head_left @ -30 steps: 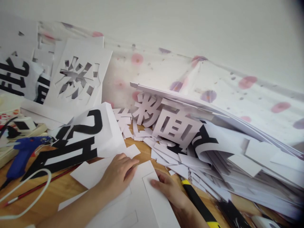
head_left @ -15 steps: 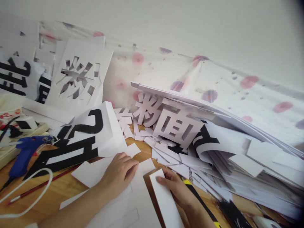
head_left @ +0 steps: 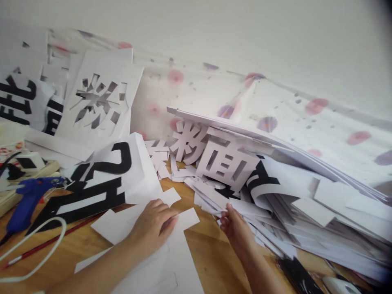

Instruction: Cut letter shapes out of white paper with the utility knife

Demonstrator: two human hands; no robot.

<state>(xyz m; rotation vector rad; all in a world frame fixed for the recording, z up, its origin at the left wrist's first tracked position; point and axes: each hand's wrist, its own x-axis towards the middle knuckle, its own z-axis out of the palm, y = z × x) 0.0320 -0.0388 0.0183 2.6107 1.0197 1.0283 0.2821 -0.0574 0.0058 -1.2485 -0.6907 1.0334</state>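
My left hand (head_left: 154, 224) rests on a white board sheet (head_left: 179, 261) with faint drawn lines, its fingers curled and pressed together; whether anything sits under them is hidden. At the pile of offcuts, my right hand (head_left: 237, 230) is closed, thumb and curled fingers meeting at the end of a white strip of board (head_left: 211, 192). Behind the hands stand white cut-out characters, one (head_left: 228, 159) leaning back and another (head_left: 188, 141) to its left. A printed sheet (head_left: 137, 163) with black character shapes lies left of centre.
At the left lie a blue glue gun (head_left: 23, 208), a white cable (head_left: 63, 237) and a red-black pencil (head_left: 52, 243). Heaped boards and offcuts (head_left: 330, 228) fill the right side. A stencil board (head_left: 101, 102) leans at the back left. A black object (head_left: 300, 275) lies at lower right.
My right hand has moved forward from the sheet's right edge to the offcut pile, taking the white strip away from the sheet. My left hand has stayed nearly in place.
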